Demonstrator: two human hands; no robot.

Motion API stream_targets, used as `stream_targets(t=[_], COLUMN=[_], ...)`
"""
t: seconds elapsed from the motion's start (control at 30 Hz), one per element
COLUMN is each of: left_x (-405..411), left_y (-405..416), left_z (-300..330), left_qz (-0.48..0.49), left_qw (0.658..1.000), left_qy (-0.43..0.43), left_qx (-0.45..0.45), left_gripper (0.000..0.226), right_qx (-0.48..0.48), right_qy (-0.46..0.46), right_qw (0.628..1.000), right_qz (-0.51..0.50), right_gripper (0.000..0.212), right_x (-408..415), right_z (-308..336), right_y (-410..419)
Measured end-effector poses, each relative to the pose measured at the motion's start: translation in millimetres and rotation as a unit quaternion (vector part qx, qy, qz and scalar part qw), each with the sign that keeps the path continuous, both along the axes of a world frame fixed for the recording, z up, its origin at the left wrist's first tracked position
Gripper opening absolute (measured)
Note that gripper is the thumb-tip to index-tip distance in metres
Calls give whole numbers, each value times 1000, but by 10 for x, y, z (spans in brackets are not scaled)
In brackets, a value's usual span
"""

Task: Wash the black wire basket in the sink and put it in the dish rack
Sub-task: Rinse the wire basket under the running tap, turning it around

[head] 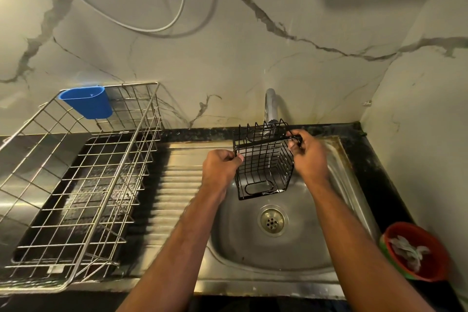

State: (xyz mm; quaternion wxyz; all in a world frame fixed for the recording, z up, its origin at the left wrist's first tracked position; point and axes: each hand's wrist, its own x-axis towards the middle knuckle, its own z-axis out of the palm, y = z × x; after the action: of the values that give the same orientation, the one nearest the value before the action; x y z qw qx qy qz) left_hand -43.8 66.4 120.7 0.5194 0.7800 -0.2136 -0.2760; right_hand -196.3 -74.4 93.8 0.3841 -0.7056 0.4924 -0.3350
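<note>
a: head view first. where's the black wire basket [264,162]?

b: held in the air over the sink [298,258], toward the basin's back edge, right under the tap [271,106]. a thin stream of water runs down through it.

a: and the hands?

b: the left hand [221,168] is curled closed, pinching a wire at the basket's left rim. the right hand [307,156] is closed on the flat bar along the top right corner.

a: what's under it?

b: the drain [272,221], at the middle of the basin floor, well below the basket.

a: further out?

b: the ribbed drainboard to the left, then the dish rack [76,185] on the counter's left end, with a blue cup [87,102] hung on its back rim. a red bowl [415,251] sits at the sink's front right corner.
</note>
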Motion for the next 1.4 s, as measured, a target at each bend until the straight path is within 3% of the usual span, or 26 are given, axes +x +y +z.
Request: stream_targets(t=[1.4], left_x=[-19], left_y=[230], left_z=[65], left_qz=[16], left_qw=[1000], left_qy=[3], left_qx=[-13], left_gripper=[14], right_qx=[-18], right_qy=[19], right_qw=[999], right_qz=[23], right_gripper=[31], right_x=[116], right_z=[52], right_y=[63])
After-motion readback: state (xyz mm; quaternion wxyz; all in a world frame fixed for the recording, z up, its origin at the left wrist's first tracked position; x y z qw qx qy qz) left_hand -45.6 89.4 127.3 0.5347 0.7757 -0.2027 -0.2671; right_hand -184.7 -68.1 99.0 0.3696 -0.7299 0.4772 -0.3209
